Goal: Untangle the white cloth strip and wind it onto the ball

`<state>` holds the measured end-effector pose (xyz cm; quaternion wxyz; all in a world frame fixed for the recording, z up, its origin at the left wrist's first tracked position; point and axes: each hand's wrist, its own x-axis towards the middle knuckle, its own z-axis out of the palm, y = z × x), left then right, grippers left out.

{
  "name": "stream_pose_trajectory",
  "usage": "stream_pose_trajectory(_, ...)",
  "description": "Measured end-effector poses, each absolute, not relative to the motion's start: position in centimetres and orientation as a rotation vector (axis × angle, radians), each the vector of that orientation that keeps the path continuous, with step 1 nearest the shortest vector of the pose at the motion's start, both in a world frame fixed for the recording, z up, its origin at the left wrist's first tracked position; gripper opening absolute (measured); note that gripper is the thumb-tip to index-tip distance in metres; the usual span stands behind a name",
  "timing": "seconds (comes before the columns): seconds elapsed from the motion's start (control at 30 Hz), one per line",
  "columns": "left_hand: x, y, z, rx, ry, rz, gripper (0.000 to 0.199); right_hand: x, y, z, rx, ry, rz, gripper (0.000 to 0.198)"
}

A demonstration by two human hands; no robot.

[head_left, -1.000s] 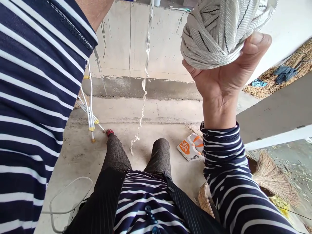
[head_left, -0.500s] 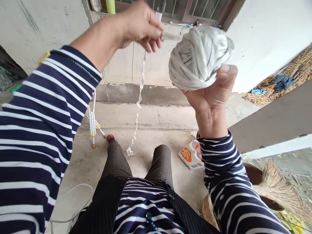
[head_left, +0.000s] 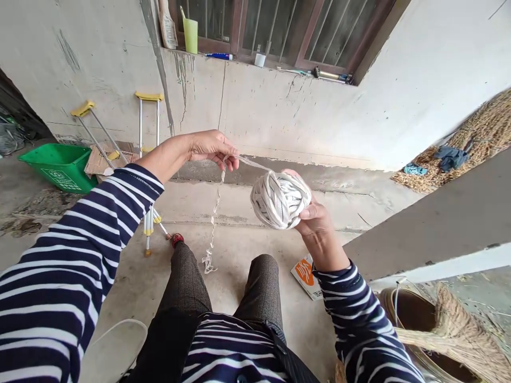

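A ball of white cloth strip [head_left: 279, 199], marked with thin dark lines, rests in my right hand [head_left: 315, 215], whose thumb and fingers curl round its right side. My left hand [head_left: 215, 150] pinches the cloth strip [head_left: 255, 163], which runs taut from the top of the ball to my fingertips. Below my left hand the strip's twisted, frayed tail [head_left: 213, 218] dangles toward the floor, left of my knees. Both hands are in front of me, apart from each other, with the ball lower than my left hand.
Two crutches [head_left: 148, 97] lean on the wall beside a green bin [head_left: 64, 165]. An orange-and-white box [head_left: 307, 276] lies on the floor. At the right are a straw broom [head_left: 463, 330] and a bucket [head_left: 407, 303]. A cup [head_left: 190, 36] stands on the sill.
Both hands have come down in view, and the ball has shifted down and left. The strip still stretches between them. The view has tilted up, showing more of the window and crutches.
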<state>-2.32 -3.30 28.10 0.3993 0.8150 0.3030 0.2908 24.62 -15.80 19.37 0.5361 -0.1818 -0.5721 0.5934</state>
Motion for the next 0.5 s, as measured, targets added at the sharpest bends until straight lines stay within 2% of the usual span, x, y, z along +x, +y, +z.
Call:
stream_pose_trajectory(0.23, -0.3, -3.7, 21.6, 1.7, 0.773, 0.409, 0.033, 24.3, -16.6, 19.1, -0.504, -1.389, 1.414, 0.087)
stream_pose_trajectory(0.5, 3.2, -7.5, 13.3, 1.425, 0.587, 0.248, 0.037, 24.6, -16.1, 18.1, -0.68, -1.388, 1.26, 0.071)
